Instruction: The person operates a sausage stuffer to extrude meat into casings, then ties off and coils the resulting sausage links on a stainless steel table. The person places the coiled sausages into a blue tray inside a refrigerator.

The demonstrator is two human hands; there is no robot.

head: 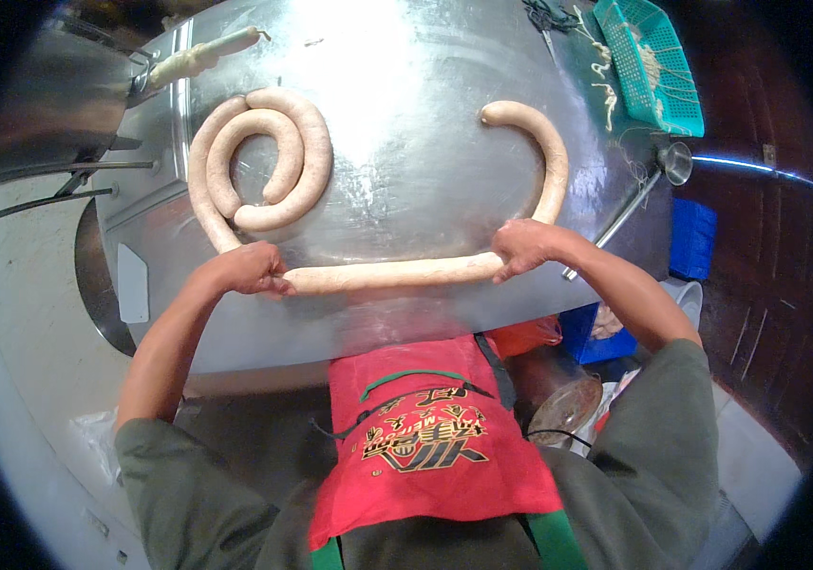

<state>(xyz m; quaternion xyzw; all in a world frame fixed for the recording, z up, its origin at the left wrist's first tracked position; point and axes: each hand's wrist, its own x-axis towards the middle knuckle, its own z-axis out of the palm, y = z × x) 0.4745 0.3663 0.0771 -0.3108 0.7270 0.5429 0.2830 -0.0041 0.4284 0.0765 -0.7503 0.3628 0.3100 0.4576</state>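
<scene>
A long pale raw sausage [392, 274] runs nearly straight along the near side of the steel table, between my two hands. My left hand [260, 269] grips it where linked sausage [201, 160] curves away into a coil on the left. Around its other end, my right hand [522, 248] is closed. Past that hand a curved length of sausage [552, 164] arcs away and back to a rounded end. Fingers hide the spots where each hand pinches the casing.
The steel table [406, 178] carries a sausage stuffer's nozzle sheathed in casing [203, 55] at the far left. At the right are a green basket with string [656, 68], scissors [545, 25] and a metal ladle-like tool [620, 206]. A white board [132, 283] lies at the left edge.
</scene>
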